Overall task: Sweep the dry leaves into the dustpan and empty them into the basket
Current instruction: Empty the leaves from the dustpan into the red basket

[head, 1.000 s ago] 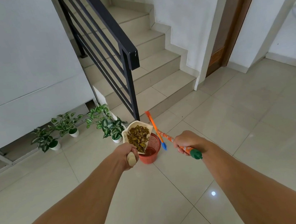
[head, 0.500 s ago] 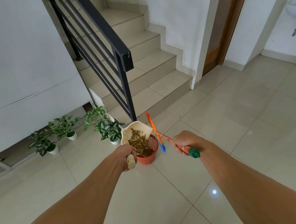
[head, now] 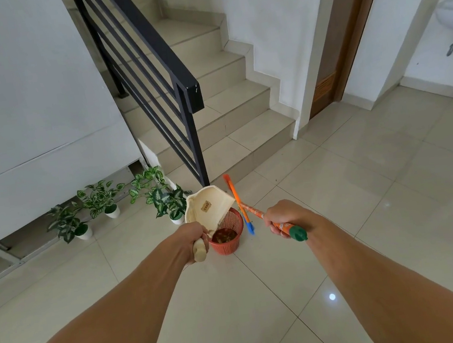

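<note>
plants (head: 99, 201) far left, by wall | left hand (head: 192, 235) fisted round dustpan (head: 210, 209) handle, pan upended, mouth down over basket (head: 226, 233), long axis steep, so leaves (head: 223, 236) drop in | right hand (head: 283, 220) closed round broom (head: 256, 213) shaft, shaft angling far-left, held clear of the pour

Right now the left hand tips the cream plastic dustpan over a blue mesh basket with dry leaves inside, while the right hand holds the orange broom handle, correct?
Nearly. The head view shows the mesh basket is red, not blue. The rest holds: the left hand tips the cream plastic dustpan over it, dry leaves lie inside, and the right hand holds the orange broom handle.
</note>
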Demonstrator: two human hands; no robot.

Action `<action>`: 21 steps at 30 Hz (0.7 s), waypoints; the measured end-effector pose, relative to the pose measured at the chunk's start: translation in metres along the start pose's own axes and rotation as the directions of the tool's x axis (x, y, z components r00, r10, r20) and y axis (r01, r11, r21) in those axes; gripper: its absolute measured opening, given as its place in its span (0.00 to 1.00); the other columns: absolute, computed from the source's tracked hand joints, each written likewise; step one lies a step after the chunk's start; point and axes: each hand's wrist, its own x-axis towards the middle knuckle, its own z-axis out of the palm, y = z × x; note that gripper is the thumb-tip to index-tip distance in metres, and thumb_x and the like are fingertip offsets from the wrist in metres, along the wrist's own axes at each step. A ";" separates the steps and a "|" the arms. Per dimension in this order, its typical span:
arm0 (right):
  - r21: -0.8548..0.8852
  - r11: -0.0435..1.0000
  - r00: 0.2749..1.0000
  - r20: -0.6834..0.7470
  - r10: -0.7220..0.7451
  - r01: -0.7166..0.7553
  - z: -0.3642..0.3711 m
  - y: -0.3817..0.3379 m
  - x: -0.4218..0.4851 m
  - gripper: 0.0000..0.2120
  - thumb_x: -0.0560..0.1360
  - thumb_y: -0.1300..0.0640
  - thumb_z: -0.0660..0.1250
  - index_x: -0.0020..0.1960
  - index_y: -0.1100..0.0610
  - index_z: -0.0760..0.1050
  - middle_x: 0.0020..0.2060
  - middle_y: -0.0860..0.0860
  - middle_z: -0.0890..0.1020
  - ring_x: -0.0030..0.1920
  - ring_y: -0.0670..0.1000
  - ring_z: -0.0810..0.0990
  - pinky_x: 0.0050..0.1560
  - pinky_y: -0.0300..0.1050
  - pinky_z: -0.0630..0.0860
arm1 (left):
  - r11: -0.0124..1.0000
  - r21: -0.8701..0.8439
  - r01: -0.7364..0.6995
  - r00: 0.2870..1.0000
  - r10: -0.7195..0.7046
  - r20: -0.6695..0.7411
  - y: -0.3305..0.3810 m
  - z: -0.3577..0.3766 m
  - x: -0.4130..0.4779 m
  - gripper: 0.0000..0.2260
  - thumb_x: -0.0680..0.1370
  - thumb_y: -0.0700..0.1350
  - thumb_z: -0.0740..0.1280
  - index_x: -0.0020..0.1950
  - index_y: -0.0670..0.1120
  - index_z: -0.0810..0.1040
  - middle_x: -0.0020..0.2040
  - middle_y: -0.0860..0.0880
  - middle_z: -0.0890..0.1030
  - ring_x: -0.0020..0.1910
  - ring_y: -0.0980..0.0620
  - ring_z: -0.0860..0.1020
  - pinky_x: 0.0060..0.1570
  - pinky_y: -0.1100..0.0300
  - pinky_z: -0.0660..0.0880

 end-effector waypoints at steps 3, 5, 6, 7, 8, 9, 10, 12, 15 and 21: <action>-0.011 1.000 1.000 0.000 -0.008 0.008 0.001 -0.001 -0.003 0.07 0.74 0.66 0.61 0.37 0.63 0.74 0.28 0.55 0.76 0.25 0.48 0.72 0.26 0.39 0.69 | 1.000 0.000 0.006 1.000 -0.006 -0.008 0.000 -0.002 -0.001 0.22 0.82 0.35 0.59 0.77 0.41 0.66 0.21 0.48 0.71 0.15 0.58 0.67 0.16 0.69 0.69; -0.011 1.000 1.000 -0.001 -0.002 0.002 0.001 -0.001 -0.006 0.06 0.74 0.66 0.61 0.38 0.63 0.74 0.28 0.55 0.76 0.25 0.48 0.71 0.25 0.39 0.69 | 1.000 -0.011 0.008 1.000 -0.008 -0.010 0.000 -0.003 -0.004 0.22 0.82 0.35 0.59 0.77 0.41 0.65 0.21 0.48 0.71 0.15 0.58 0.67 0.16 0.69 0.69; -0.017 1.000 1.000 0.003 -0.001 0.001 0.002 -0.001 -0.008 0.06 0.74 0.66 0.61 0.39 0.63 0.73 0.28 0.55 0.75 0.24 0.48 0.71 0.24 0.39 0.69 | 1.000 -0.021 0.009 1.000 -0.009 -0.006 0.000 -0.004 -0.006 0.21 0.82 0.35 0.59 0.76 0.41 0.66 0.21 0.48 0.70 0.15 0.58 0.67 0.16 0.69 0.69; -0.022 1.000 1.000 0.008 -0.001 0.002 0.002 -0.002 -0.009 0.06 0.74 0.66 0.61 0.39 0.62 0.73 0.28 0.55 0.75 0.24 0.48 0.71 0.23 0.38 0.69 | 0.999 -0.030 0.011 1.000 -0.011 -0.001 0.000 -0.005 -0.008 0.21 0.82 0.34 0.59 0.75 0.41 0.66 0.21 0.48 0.70 0.15 0.58 0.67 0.16 0.69 0.69; -0.021 1.000 1.000 0.012 -0.002 0.002 0.002 -0.003 -0.011 0.06 0.75 0.66 0.61 0.40 0.62 0.72 0.28 0.55 0.75 0.24 0.47 0.70 0.21 0.38 0.68 | 0.999 -0.039 0.014 1.000 -0.013 0.006 0.001 -0.007 -0.009 0.20 0.82 0.34 0.59 0.74 0.41 0.67 0.21 0.48 0.70 0.15 0.58 0.67 0.16 0.69 0.70; -0.017 1.000 1.000 0.014 -0.003 0.003 0.003 -0.003 -0.012 0.06 0.75 0.66 0.60 0.40 0.62 0.72 0.28 0.55 0.75 0.24 0.47 0.70 0.20 0.37 0.68 | 0.999 -0.049 0.016 1.000 -0.016 0.013 0.001 -0.009 -0.009 0.19 0.82 0.34 0.59 0.73 0.41 0.67 0.21 0.47 0.70 0.15 0.57 0.67 0.16 0.69 0.70; -0.018 1.000 1.000 0.014 -0.007 0.007 0.003 -0.004 -0.013 0.06 0.76 0.66 0.60 0.40 0.62 0.72 0.29 0.55 0.75 0.24 0.47 0.70 0.20 0.36 0.68 | 0.998 -0.057 0.020 1.000 -0.019 0.018 0.002 -0.011 -0.010 0.18 0.82 0.34 0.60 0.72 0.41 0.68 0.21 0.47 0.70 0.15 0.57 0.67 0.17 0.69 0.70; -0.031 0.999 1.000 0.009 -0.015 0.015 0.003 -0.005 -0.017 0.06 0.76 0.66 0.60 0.40 0.62 0.72 0.29 0.55 0.75 0.24 0.47 0.71 0.21 0.37 0.68 | 0.997 -0.070 0.025 0.999 -0.023 0.028 0.003 -0.016 -0.010 0.16 0.81 0.35 0.60 0.68 0.42 0.70 0.22 0.48 0.70 0.15 0.57 0.67 0.17 0.69 0.70; -0.016 1.000 1.000 0.005 -0.018 0.018 0.004 -0.006 -0.021 0.06 0.76 0.66 0.60 0.41 0.62 0.72 0.29 0.55 0.75 0.24 0.47 0.70 0.19 0.35 0.68 | 0.995 -0.099 0.023 0.999 -0.018 0.050 0.004 -0.024 -0.017 0.09 0.81 0.35 0.61 0.60 0.41 0.71 0.23 0.48 0.70 0.16 0.57 0.67 0.16 0.69 0.70; -0.038 0.999 1.000 0.008 -0.029 0.029 0.008 -0.014 -0.028 0.05 0.76 0.66 0.60 0.42 0.62 0.73 0.31 0.55 0.75 0.24 0.47 0.70 0.20 0.36 0.68 | 0.955 -0.294 0.025 0.994 0.007 0.107 0.016 -0.048 -0.032 0.03 0.82 0.33 0.60 0.51 0.40 0.70 0.23 0.48 0.68 0.15 0.57 0.66 0.13 0.68 0.66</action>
